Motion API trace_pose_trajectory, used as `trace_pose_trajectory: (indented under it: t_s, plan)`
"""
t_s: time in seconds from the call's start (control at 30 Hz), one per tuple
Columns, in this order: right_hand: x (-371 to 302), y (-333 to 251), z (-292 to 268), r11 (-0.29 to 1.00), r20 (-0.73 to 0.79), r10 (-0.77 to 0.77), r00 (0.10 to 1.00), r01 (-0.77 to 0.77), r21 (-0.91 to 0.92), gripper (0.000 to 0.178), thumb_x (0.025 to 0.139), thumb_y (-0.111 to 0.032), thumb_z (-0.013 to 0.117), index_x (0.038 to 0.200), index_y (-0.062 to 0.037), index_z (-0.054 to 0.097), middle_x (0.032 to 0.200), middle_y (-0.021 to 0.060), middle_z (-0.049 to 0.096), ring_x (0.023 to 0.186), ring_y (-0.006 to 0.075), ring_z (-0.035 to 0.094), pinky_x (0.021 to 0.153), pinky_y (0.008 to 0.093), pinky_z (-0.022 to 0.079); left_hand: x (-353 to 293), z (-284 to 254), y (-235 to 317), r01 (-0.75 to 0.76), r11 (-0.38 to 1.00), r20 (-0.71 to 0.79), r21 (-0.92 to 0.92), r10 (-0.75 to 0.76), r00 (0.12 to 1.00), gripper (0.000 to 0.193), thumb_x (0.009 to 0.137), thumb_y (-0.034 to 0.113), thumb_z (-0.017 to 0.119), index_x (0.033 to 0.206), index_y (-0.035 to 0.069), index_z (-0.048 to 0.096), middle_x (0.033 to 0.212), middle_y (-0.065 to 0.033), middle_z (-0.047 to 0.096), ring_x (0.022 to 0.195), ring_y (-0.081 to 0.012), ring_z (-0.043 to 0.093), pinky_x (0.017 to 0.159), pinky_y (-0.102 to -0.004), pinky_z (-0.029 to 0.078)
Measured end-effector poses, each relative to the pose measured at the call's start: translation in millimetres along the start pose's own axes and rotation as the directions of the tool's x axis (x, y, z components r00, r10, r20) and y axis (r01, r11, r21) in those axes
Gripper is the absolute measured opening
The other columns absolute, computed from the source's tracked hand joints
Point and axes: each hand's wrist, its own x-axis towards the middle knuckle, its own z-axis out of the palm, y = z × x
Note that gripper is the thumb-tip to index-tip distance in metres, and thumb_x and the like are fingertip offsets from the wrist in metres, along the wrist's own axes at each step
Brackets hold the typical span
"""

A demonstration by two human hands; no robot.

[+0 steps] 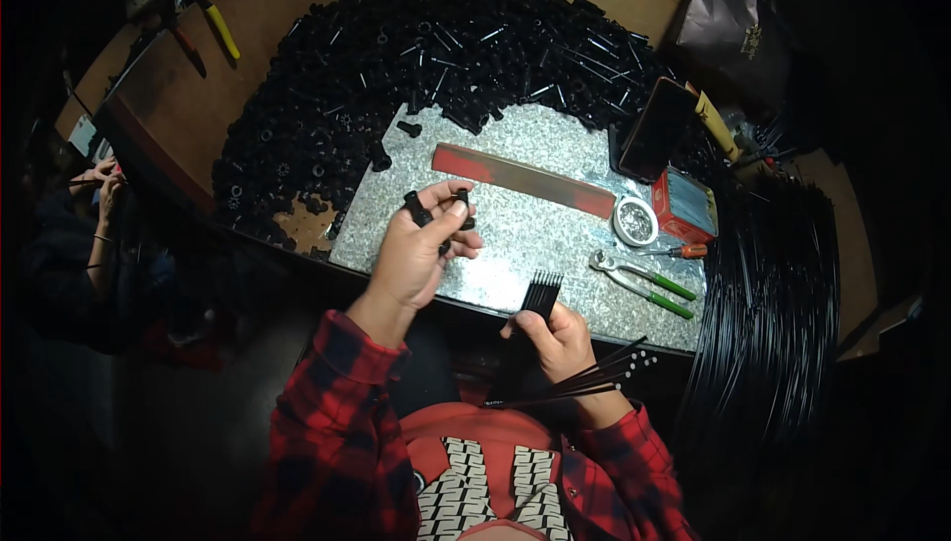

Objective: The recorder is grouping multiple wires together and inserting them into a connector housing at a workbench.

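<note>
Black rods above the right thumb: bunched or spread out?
Bunched: the black rods stand close together above the right hand, pale tips nearly level.

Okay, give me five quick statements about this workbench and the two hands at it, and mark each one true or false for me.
1. The left hand holds small black parts. True.
2. The green-handled pliers lie on the speckled board. True.
3. The right hand is empty. False: it holds a bundle of thin black rods.
4. The round dish stands at the left end of the long bar. False: it stands by the right end.
5. A big heap of black pieces spreads along the far side of the board. True.
</note>
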Motion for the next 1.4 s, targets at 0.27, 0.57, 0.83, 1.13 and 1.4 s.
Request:
trace_pose_trajectory:
  t_s: [0.27,0.57,0.83,1.13,1.4]
  plan:
    - [-3,-3,5,0.999,0.086,-0.018,0.996,0.015,0.035,0.019,0.092,-0.015,0.056,0.087,0.0017,0.062,0.077,0.0052,0.066,0.072,0.0109,0.061,0.067,0.0253,0.048,-17,28,-22,-0.061,0.996,-0.044,0.06,0.063,0.997,0.024,0.094,0.013,0.053,0.115,0.004,0.049,0.092,-0.0062,0.059,0.079,-0.0168,0.064,0.067,-0.0254,0.052]
    - [-3,-5,12,0.997,0.132,-0.072,0.989,0.066,0.044,0.018,0.093,-0.015,0.055,0.086,0.0013,0.061,0.078,0.0051,0.066,0.073,0.011,0.06,0.069,0.0251,0.047,-23,28,-31,-0.119,0.993,0.025,-0.002,0.119,0.993,0.023,0.091,0.007,0.056,0.113,0.001,0.052,0.098,-0.0097,0.062,0.089,-0.0147,0.061,0.075,-0.0254,0.051]
    - [-5,-5,10,0.993,0.115,0.017,0.993,-0.029,0.112,0.022,0.096,-0.017,0.05,0.09,0.0011,0.061,0.082,0.0058,0.066,0.077,0.0111,0.06,0.072,0.0252,0.047,-32,11,-15,0.03,0.999,0.089,-0.018,-0.029,0.996,0.035,0.089,0.007,0.059,0.121,-0.001,0.05,0.1,-0.0118,0.065,0.093,-0.017,0.064,0.075,-0.0227,0.05]
    - [3,4,11,0.999,0.149,-0.023,0.989,0.019,0.029,0.024,0.097,-0.02,0.049,0.091,0.0005,0.06,0.081,0.0049,0.065,0.075,0.0102,0.059,0.07,0.024,0.046,-35,3,-11,0.135,0.988,0.095,-0.08,-0.127,0.987,0.035,0.088,0.008,0.06,0.121,-0.002,0.052,0.1,-0.0111,0.065,0.088,-0.015,0.063,0.076,-0.0237,0.05]
    - [7,5,16,0.998,0.121,-0.037,0.992,0.031,0.047,0.026,0.096,-0.022,0.05,0.087,-0.0002,0.061,0.076,0.0039,0.064,0.069,0.0096,0.057,0.065,0.0248,0.045,-30,0,-16,0.085,0.994,0.133,-0.068,-0.076,0.988,0.035,0.089,0.009,0.06,0.122,-0.003,0.051,0.099,-0.0102,0.065,0.086,-0.0128,0.062,0.075,-0.024,0.05]
